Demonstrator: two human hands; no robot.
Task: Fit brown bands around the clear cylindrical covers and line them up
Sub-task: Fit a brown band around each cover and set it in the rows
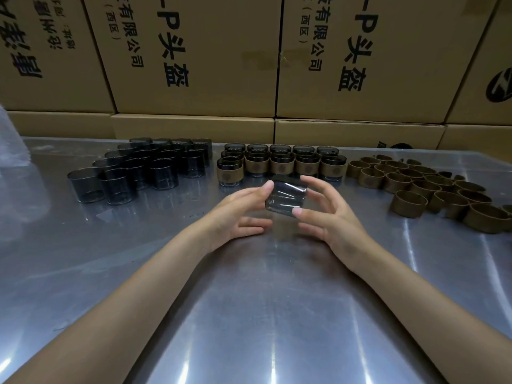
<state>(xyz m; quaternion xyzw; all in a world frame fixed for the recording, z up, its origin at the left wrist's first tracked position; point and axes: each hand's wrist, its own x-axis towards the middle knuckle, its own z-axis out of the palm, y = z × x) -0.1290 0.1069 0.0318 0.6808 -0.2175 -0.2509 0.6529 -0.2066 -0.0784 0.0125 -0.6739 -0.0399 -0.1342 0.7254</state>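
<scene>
- A bare clear cover (286, 199) hung above the counter (249, 300), just in front of the banded row (281, 163), tilted.
- Left hand (238, 214) and right hand (329, 217) pinched it from either side.
- Loose brown bands (432, 187) lay right of that row, nearer the right hand.

Single head-worn wide-angle view, looking forward and down, close over metal table (249, 314), facing stacked cartons (199, 51)

Glossy metal table (249, 314), matt cardboard boxes (210, 51)
</scene>
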